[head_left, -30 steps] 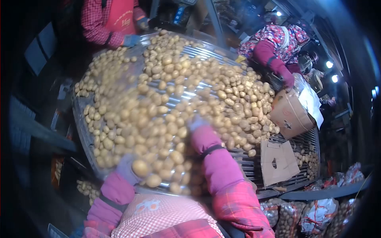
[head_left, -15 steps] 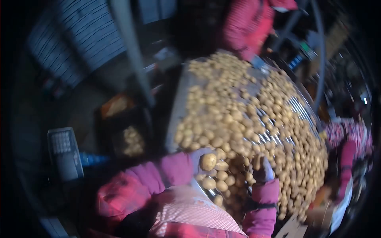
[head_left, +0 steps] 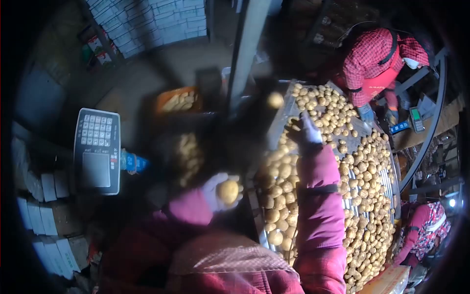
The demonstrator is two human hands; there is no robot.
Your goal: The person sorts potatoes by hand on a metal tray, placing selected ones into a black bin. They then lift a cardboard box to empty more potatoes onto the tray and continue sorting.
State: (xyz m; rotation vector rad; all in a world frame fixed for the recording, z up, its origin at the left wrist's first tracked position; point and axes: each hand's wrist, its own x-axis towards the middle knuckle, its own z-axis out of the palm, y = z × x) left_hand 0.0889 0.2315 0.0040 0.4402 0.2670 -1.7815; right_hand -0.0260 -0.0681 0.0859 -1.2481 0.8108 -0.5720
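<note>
My left hand (head_left: pixel 221 192), in a light glove, holds a potato (head_left: pixel 227 191) in its palm, off the left edge of the sorting table. My right hand (head_left: pixel 307 128), also gloved, is stretched out over the far left part of the table with its fingers apart. A blurred potato (head_left: pixel 275 100) hangs in the air beyond it, touching neither hand. Many potatoes (head_left: pixel 368 169) cover the table and its metal rollers (head_left: pixel 351 202). Below and left of the table, more potatoes (head_left: pixel 189 156) lie in a dark container.
An orange crate of potatoes (head_left: pixel 177 99) stands past a dark gap. A scale display (head_left: pixel 97 151) is at left, a metal post (head_left: pixel 248 49) near the top. One co-worker (head_left: pixel 374 66) leans over the table's far end; another (head_left: pixel 422 228) is at right.
My view has turned left. My left hand has moved off the table with a potato. My right hand has reached far forward and opened; a potato is now in the air.
</note>
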